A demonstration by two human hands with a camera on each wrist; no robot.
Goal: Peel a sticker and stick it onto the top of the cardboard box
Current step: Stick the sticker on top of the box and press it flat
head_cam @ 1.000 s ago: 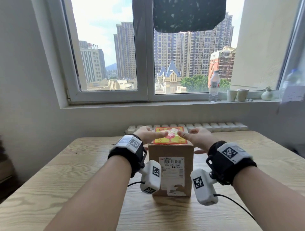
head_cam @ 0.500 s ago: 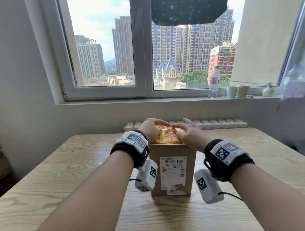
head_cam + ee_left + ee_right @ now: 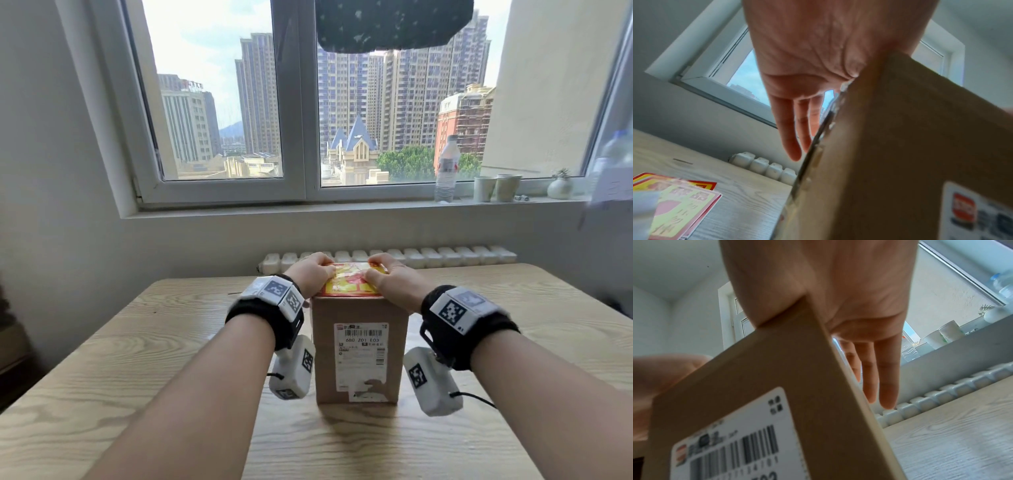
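Note:
A brown cardboard box [image 3: 323,342] with a white shipping label stands upright in the middle of the wooden table [image 3: 137,359]. A red and yellow sticker [image 3: 349,284] lies flat on its top. My left hand [image 3: 313,275] rests on the sticker's far left part and my right hand [image 3: 388,279] on its far right part. In the left wrist view the left hand's fingers [image 3: 791,129] hang straight beside the box [image 3: 900,146]. In the right wrist view the right hand's fingers [image 3: 885,369] hang straight beside the box [image 3: 777,369]. Both thumbs are hidden.
Red and yellow sticker sheets [image 3: 680,206] lie on the table left of the box. A white radiator [image 3: 445,255] runs behind the table's far edge. On the windowsill stand a water bottle [image 3: 445,171], two paper cups [image 3: 496,186] and a small vase [image 3: 560,186].
Both hands slid from the middle of the sticker toward its far edge. The fingers, first pointing inward at each other, now drop over the box's sides.

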